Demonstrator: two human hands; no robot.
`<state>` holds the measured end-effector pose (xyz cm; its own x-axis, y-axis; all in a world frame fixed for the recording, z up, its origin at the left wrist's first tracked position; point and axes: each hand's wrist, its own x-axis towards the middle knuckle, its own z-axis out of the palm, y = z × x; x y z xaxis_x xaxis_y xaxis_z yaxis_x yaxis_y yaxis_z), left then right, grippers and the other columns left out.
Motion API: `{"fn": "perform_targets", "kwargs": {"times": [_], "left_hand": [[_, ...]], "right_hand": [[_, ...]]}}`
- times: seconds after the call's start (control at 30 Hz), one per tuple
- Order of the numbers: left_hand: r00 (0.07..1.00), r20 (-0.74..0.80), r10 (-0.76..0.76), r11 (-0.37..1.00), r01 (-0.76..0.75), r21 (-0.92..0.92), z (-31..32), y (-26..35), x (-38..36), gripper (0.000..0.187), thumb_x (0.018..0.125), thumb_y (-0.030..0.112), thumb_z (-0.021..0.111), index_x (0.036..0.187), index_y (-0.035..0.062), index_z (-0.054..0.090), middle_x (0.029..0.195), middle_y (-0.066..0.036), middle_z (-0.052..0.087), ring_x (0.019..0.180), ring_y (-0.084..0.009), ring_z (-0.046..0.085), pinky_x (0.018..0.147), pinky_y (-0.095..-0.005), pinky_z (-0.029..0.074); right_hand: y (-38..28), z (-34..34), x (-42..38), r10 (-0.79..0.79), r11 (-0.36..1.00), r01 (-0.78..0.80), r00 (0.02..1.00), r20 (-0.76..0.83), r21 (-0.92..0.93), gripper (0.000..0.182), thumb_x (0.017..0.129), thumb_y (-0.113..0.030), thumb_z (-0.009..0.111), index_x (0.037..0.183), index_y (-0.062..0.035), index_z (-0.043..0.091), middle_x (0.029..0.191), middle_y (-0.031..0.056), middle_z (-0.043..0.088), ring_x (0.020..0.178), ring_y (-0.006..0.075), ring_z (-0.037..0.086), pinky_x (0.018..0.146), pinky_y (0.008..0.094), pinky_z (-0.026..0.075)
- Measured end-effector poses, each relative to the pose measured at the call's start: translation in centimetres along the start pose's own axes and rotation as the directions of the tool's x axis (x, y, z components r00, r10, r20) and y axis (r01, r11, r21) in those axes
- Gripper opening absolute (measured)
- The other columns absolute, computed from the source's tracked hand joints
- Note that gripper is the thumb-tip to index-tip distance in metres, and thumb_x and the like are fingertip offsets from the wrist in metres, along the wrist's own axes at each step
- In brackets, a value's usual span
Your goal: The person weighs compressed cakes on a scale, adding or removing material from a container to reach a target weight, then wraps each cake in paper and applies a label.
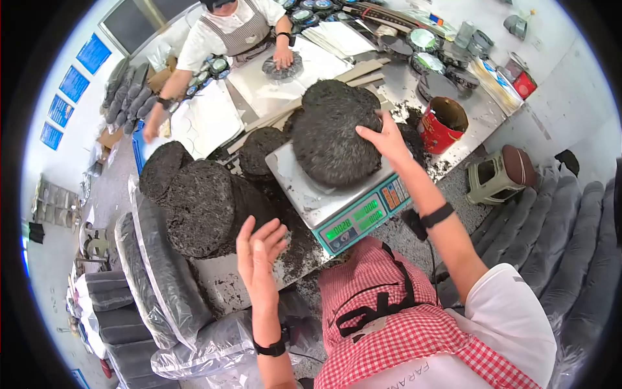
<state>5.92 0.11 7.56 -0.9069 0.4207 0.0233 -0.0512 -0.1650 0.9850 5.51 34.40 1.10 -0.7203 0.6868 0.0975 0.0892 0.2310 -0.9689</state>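
Note:
My right hand (389,139) grips the right edge of a large, dark, round pressed cake (334,139), thumb on its face and fingers hidden behind. The cake is tilted over the metal pan (295,188) of a digital scale (356,223) with lit green figures. My left hand (259,253) is open and holds nothing, its fingers spread beside a stack of similar dark cakes (201,207). Another dark cake (262,152) lies behind, left of the scale.
A co-worker (233,29) across the table presses a dark wrapped bundle (283,65) on white sheets. A red tin (444,123) stands right of the scale. Long plastic-wrapped dark rolls (165,279) lean at the left. A stool (502,175) stands at the right.

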Motion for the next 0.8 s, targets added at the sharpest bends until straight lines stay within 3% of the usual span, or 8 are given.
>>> {"fn": "perform_targets", "kwargs": {"times": [0.03, 0.07, 0.13, 0.27, 0.4, 0.5, 0.6, 0.8], "left_hand": [[1.000, -0.017, 0.002, 0.999, -0.001, 0.036, -0.3, 0.0, 0.1, 0.048, 0.101, 0.025, 0.041, 0.139, -0.0021, 0.032, 0.123, -0.022, 0.055, 0.111, -0.0288, 0.058, 0.090, -0.0346, 0.049], [0.999, -0.035, 0.021, 0.998, -0.019, 0.066, -0.7, -0.1, 0.1, 0.045, 0.101, 0.023, 0.041, 0.137, -0.0023, 0.034, 0.121, -0.021, 0.056, 0.110, -0.0278, 0.059, 0.091, -0.0343, 0.049], [0.998, -0.027, 0.052, 0.985, -0.047, 0.164, -1.8, -0.5, -0.3, 0.045, 0.100, 0.023, 0.042, 0.137, -0.0032, 0.034, 0.122, -0.021, 0.055, 0.111, -0.0278, 0.058, 0.091, -0.0349, 0.048], [0.985, -0.169, 0.041, 0.965, 0.005, 0.261, -4.1, -3.2, -1.3, 0.046, 0.098, 0.020, 0.048, 0.138, -0.0012, 0.036, 0.129, -0.020, 0.052, 0.121, -0.0280, 0.051, 0.099, -0.0379, 0.043], [0.974, -0.223, 0.037, 0.947, 0.037, 0.318, -3.3, -6.3, -2.5, 0.051, 0.096, 0.016, 0.051, 0.141, 0.0011, 0.032, 0.136, -0.020, 0.045, 0.128, -0.0293, 0.043, 0.104, -0.0401, 0.036], [0.970, -0.233, 0.068, 0.904, 0.039, 0.426, -1.7, -8.7, -3.8, 0.065, 0.091, 0.013, 0.058, 0.145, 0.0037, 0.023, 0.146, -0.021, 0.029, 0.137, -0.0302, 0.029, 0.110, -0.0435, 0.024], [0.967, -0.248, 0.054, 0.895, 0.064, 0.442, 1.9, -9.3, -4.0, 0.071, 0.089, 0.015, 0.061, 0.147, 0.0045, 0.020, 0.149, -0.019, 0.024, 0.139, -0.0299, 0.024, 0.111, -0.0439, 0.022], [0.991, -0.134, 0.004, 0.905, 0.054, 0.423, 7.4, -10.4, -1.4, 0.077, 0.088, 0.013, 0.061, 0.148, 0.0051, 0.013, 0.150, -0.021, 0.020, 0.140, -0.0312, 0.021, 0.112, -0.0446, 0.018]], "right_hand": [[2.0, -1.3, 0.6, -0.148, 0.936, 0.116, 0.986, -0.074, -0.331, 0.072, 0.075, -0.027, 0.075, 0.128, 0.0066, 0.040, 0.119, 0.0261, 0.053, 0.111, 0.0348, 0.052, 0.094, 0.0414, 0.041], [3.8, -2.6, 0.7, -0.310, 0.753, 0.188, 0.947, -0.087, -0.631, 0.071, 0.075, -0.031, 0.074, 0.127, 0.0048, 0.042, 0.119, 0.0266, 0.051, 0.112, 0.0372, 0.049, 0.096, 0.0425, 0.039], [4.8, -5.7, -0.5, -0.376, 0.762, 0.245, 0.921, -0.102, -0.599, 0.069, 0.076, -0.034, 0.073, 0.127, 0.0027, 0.043, 0.117, 0.0263, 0.049, 0.109, 0.0403, 0.047, 0.096, 0.0454, 0.037], [7.5, -11.1, -4.6, -0.292, 0.868, 0.207, 0.948, -0.125, -0.451, 0.060, 0.082, -0.031, 0.070, 0.127, 0.0007, 0.045, 0.115, 0.0205, 0.052, 0.108, 0.0332, 0.052, 0.092, 0.0388, 0.043], [9.1, -15.1, -5.4, -0.030, 0.955, 0.001, 0.995, -0.092, -0.296, 0.060, 0.086, -0.033, 0.068, 0.129, 0.0002, 0.042, 0.128, 0.0188, 0.049, 0.115, 0.0285, 0.052, 0.095, 0.0381, 0.043], [7.9, -14.5, -3.4, -0.041, 0.982, 0.047, 0.999, 0.036, -0.182, 0.059, 0.088, -0.034, 0.066, 0.130, -0.0002, 0.041, 0.129, 0.0186, 0.048, 0.118, 0.0273, 0.050, 0.098, 0.0373, 0.041], [7.0, -13.3, 0.4, -0.043, 0.994, 0.061, 0.981, 0.189, -0.089, 0.062, 0.089, -0.039, 0.063, 0.132, -0.0009, 0.041, 0.132, 0.0181, 0.047, 0.121, 0.0272, 0.048, 0.100, 0.0367, 0.039], [5.0, -9.6, 9.5, -0.044, 0.971, 0.148, 0.883, 0.467, -0.188, 0.067, 0.090, -0.049, 0.056, 0.137, -0.0034, 0.040, 0.134, 0.0146, 0.049, 0.124, 0.0244, 0.046, 0.102, 0.0359, 0.037]]}}
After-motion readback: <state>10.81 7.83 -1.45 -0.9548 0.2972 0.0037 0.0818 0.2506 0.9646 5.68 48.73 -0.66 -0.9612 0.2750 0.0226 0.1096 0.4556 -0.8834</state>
